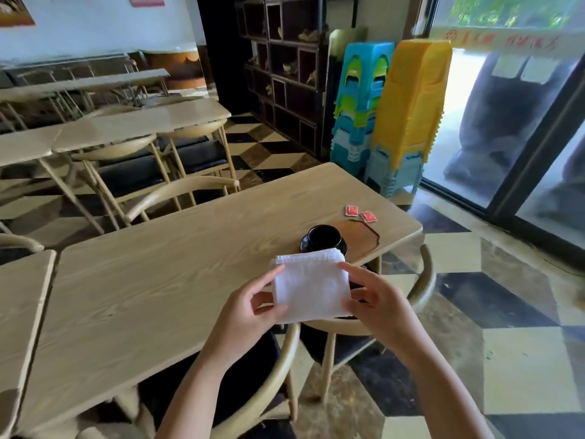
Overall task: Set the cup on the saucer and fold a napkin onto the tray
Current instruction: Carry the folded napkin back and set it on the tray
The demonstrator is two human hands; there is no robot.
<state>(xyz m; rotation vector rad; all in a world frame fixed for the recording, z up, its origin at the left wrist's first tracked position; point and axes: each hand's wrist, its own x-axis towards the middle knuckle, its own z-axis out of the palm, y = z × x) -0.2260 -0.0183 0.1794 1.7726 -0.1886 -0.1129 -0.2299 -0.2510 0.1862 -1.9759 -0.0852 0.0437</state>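
A folded white napkin (pixel 311 286) is held up in front of me, above the table's near edge. My left hand (pixel 253 307) grips its left side and my right hand (pixel 376 304) grips its right side. Just beyond it a black cup (pixel 324 237) stands on a black saucer (pixel 304 243). The saucer rests on the left part of a brown wooden tray (pixel 361 237). The napkin hides the saucer's near rim and the tray's near edge.
Two red sachets (pixel 360 213) lie past the tray on the wooden table (pixel 158 280). Curved-back chairs (pixel 421 280) stand at the table's near side. Stacked plastic stools (pixel 392 106) and a glass door are at the right. More tables and chairs fill the left.
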